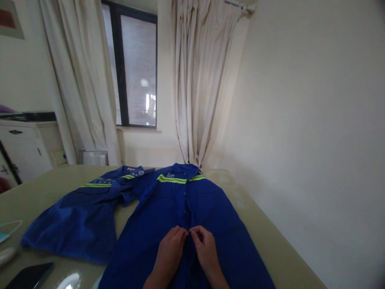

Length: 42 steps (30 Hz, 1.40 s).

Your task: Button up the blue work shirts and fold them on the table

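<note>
A blue work shirt (210,208) with yellow-green reflective stripes lies flat on the bed, collar away from me. My left hand (170,249) and my right hand (204,247) meet at the shirt's front placket, near the lower middle. Both pinch the fabric along the button line with curled fingers, fingertips almost touching. A second blue work shirt (81,216) of the same kind lies spread out to the left, one sleeve overlapping the first shirt.
The bed cover (270,233) is pale green. At the near left lie a dark phone (28,276), a face mask (7,230) and a white object (6,255). A white dresser (21,148) stands at the left. Curtains frame a window (135,72) behind.
</note>
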{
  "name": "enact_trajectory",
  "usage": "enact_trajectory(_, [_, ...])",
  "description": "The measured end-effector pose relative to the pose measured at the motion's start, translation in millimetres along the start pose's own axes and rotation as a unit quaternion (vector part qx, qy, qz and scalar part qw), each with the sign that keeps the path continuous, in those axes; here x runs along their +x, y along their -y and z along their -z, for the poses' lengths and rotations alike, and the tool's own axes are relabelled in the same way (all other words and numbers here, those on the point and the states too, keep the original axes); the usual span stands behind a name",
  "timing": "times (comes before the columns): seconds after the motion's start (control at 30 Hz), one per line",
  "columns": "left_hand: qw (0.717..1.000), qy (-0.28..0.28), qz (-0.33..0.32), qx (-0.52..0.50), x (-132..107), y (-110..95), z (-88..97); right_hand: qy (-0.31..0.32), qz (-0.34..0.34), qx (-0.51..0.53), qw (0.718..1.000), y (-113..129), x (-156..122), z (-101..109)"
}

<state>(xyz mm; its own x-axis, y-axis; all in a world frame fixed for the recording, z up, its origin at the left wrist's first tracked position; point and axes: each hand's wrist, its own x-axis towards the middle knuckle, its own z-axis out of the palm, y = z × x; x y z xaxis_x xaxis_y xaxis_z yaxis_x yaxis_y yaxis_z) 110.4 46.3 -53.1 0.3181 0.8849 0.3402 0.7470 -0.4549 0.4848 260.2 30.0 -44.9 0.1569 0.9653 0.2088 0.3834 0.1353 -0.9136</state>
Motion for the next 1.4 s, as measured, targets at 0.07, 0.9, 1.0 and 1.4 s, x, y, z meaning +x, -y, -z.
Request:
enact_trajectory(0.07, [0.999,-0.002,0.007,0.039,2,0,3.0,-0.019,0.007,-0.041,0.999,2,0,-1])
enact_trajectory(0.9, [0.972,0.101,0.077,0.200,-37,-42,24.2,0.039,-0.017,-0.213,0.976,6,0,9])
enact_trajectory(1.0, [0.977,0.093,0.075,0.174,-7,-49,22.2,0.039,-0.025,-0.131,0.990,-10,2,17])
enact_trajectory(1.4, [0.993,0.064,0.078,-0.056,13,-2,-17.1,0.026,-0.008,-0.111,0.993,-14,16,7])
